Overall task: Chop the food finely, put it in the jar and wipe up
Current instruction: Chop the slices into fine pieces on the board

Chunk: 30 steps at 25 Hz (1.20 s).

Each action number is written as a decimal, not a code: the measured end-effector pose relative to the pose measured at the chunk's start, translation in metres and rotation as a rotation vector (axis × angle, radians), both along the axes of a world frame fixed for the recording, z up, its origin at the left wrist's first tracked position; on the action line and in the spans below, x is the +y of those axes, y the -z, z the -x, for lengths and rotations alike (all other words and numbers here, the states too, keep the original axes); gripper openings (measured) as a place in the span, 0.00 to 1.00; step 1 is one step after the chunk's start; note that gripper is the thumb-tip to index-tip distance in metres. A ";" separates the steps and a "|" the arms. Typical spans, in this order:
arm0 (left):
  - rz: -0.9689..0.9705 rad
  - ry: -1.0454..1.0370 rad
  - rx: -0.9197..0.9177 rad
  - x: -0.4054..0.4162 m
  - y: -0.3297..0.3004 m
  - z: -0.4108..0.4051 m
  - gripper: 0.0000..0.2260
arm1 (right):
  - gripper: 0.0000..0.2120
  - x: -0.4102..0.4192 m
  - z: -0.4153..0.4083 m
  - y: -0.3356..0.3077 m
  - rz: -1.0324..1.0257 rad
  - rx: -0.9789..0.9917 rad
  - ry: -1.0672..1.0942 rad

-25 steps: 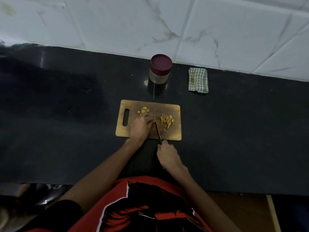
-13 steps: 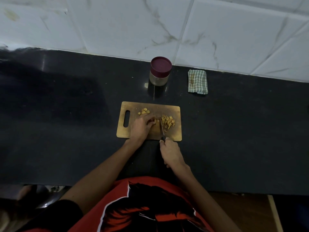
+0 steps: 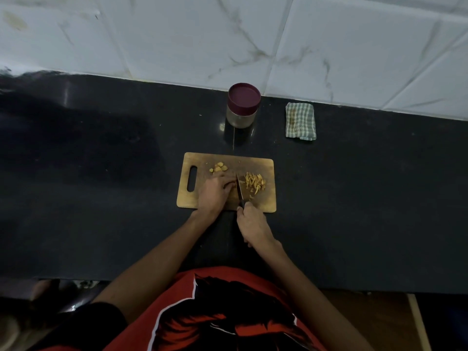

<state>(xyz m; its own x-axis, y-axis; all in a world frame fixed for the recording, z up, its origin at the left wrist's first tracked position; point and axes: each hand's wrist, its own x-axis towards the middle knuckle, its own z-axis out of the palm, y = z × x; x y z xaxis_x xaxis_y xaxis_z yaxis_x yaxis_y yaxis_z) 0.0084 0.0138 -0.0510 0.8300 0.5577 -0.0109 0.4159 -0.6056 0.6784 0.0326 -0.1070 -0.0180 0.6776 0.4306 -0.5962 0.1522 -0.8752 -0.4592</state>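
While the right hand curls round the handle of a knife, its blade lies on the wooden cutting board, just beside the left hand, whose bent fingers press a piece down. Sliced strips lie right of the blade, whole pieces farther back. Beyond on the counter stand a lidded jar and folded cloth.

Brown board, yellow strips, maroon-lidded jar, green-checked cloth, black counter, white marbled tiles.
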 end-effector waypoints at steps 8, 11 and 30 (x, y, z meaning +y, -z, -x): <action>-0.006 -0.011 -0.012 0.000 0.001 -0.002 0.10 | 0.15 0.015 -0.014 -0.011 0.132 0.069 -0.005; -0.006 0.002 0.018 0.000 0.000 -0.002 0.10 | 0.14 0.022 -0.017 -0.011 0.164 0.041 -0.004; 0.080 -0.025 -0.040 0.002 0.002 0.001 0.11 | 0.14 -0.018 0.004 -0.008 0.013 0.054 0.098</action>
<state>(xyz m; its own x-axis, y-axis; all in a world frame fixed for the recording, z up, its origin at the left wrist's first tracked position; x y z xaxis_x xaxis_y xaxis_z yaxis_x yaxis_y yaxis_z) 0.0069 0.0155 -0.0529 0.8162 0.5773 -0.0237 0.4022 -0.5383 0.7405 0.0281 -0.1252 -0.0101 0.6826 0.3558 -0.6383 0.0407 -0.8906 -0.4529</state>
